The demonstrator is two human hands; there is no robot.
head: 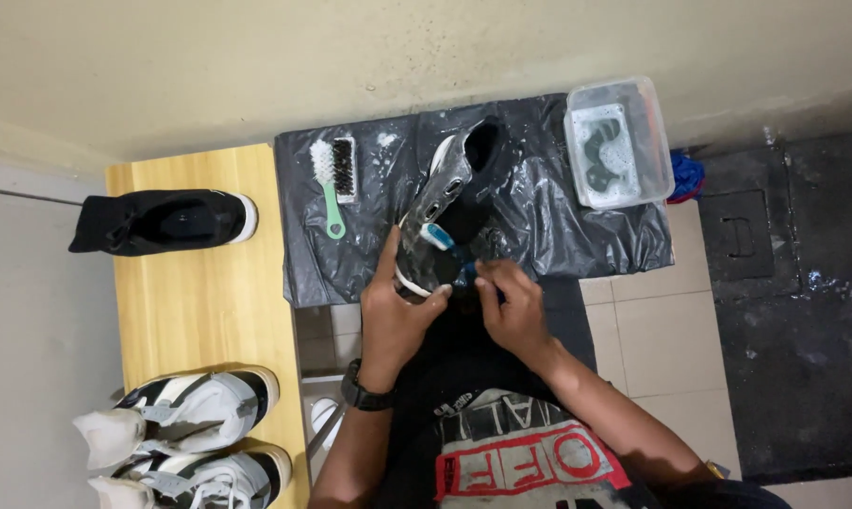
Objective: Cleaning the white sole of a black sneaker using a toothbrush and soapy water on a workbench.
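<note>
A wet black and silver sneaker [459, 179] lies on a black plastic sheet [558, 221], toe towards me. My left hand [395, 306] grips the toe end with the thumb up along its side. My right hand [512, 303] holds a small blue and white toothbrush [442, 239] against the front of the sneaker. Soap foam shows on the sneaker and the sheet.
A green-handled scrub brush [332, 184] lies on the sheet's left part. A clear tub [620, 141] of soapy water stands at the right. On the wooden bench [195, 292], a black sneaker [166, 221] and two white sneakers [176, 415] sit. Wet dark floor lies right.
</note>
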